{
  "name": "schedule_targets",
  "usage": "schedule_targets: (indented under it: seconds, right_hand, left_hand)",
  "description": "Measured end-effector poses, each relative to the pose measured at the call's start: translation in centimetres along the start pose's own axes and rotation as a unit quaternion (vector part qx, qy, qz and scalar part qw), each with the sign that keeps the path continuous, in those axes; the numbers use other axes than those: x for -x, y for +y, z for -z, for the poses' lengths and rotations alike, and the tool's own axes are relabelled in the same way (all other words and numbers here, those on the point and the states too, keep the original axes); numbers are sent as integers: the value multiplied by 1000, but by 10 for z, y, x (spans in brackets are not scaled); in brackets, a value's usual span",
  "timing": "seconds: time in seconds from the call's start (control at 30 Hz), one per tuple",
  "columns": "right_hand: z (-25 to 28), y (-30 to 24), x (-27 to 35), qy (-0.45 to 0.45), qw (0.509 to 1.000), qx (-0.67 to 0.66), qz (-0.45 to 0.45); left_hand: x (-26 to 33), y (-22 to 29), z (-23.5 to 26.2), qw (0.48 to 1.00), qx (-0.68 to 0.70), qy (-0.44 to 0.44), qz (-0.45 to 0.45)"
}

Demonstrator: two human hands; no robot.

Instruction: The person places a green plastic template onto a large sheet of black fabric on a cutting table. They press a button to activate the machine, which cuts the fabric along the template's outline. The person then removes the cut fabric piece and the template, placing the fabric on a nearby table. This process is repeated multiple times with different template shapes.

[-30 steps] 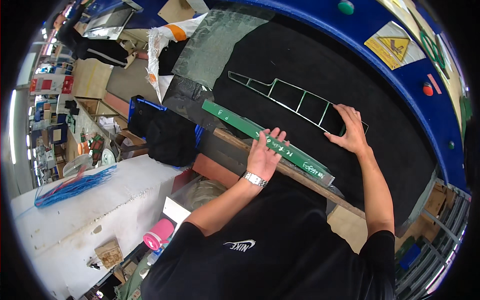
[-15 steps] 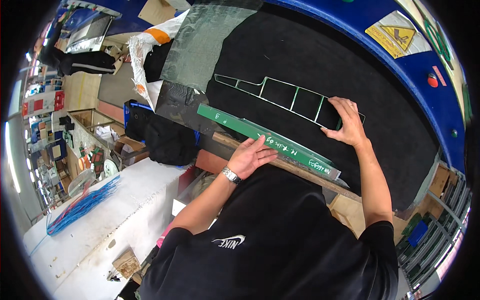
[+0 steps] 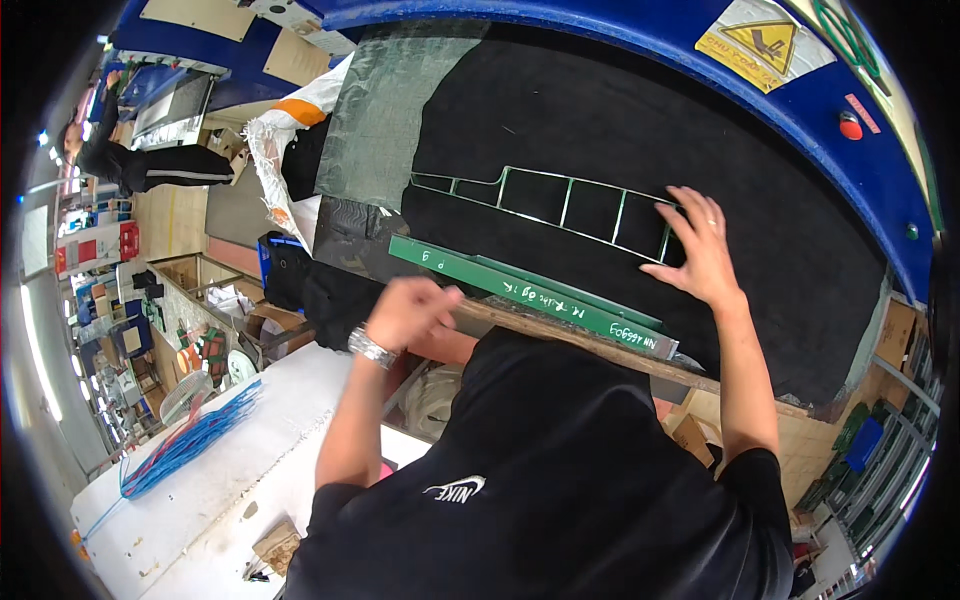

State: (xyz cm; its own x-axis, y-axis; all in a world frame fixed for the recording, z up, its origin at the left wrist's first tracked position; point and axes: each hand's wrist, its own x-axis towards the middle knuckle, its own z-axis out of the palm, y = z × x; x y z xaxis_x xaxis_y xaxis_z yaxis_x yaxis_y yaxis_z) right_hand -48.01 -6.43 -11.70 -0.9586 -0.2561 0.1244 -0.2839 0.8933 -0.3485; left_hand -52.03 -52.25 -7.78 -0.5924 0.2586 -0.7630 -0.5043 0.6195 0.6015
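Observation:
A thin metal cutting die [image 3: 562,205], ladder-like with crossbars and a narrow left end, lies on black sheet material [image 3: 590,100]. My right hand [image 3: 705,250] is at its right end, thumb on the near edge and fingers on the far edge. A long green bar-shaped piece [image 3: 480,272] with white handwriting lies nearer to me, along the table's front edge. My left hand [image 3: 405,315], wearing a metal watch, is raised left of the bar and apart from it. It is smeared by motion, fingers seemingly curled. A skin-coloured shape beside its wrist is unclear.
A blue machine beam [image 3: 640,50] with a warning sign [image 3: 755,42] and a red button [image 3: 850,125] curves along the far side. Translucent sheeting [image 3: 385,110] covers the left part. A white table [image 3: 200,500] bearing blue strands stands lower left. Another person [image 3: 150,165] stands far left.
My left hand has left the green bar and moved left and toward me. The die sits slightly further left under my right hand, which stays at its right end. The view has shifted a little.

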Motion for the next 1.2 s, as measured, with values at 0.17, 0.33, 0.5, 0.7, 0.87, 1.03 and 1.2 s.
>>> schedule_targets:
  seconds: [0.17, 0.33, 0.5, 0.7, 0.87, 1.03, 1.2]
  right_hand:
    - [-10, 10, 61, 70, 971, -108, -200]
    - [-32, 24, 81, 66, 983, -22, -170]
    - [-35, 31, 82, 93, 982, -64, -151]
    - [-35, 36, 89, 95, 979, -68, -167]
    - [-35, 39, 91, 114, 981, -70, -142]
    - [-35, 40, 92, 118, 982, -65, -134]
    - [-35, 40, 93, 120, 982, -68, -132]
  left_hand:
    - [-67, -3, 74, 909, -204, 309, -192]
    - [-133, -1, 89, 851, -314, 298, -299]
    - [-146, -18, 87, 833, -253, 349, -345]
    - [-151, -13, 82, 842, -260, 352, -316]
    - [-150, -13, 79, 840, -260, 363, -308]
    - [-149, -12, 79, 837, -261, 360, -320]
    - [-147, -7, 76, 843, -254, 355, -315]
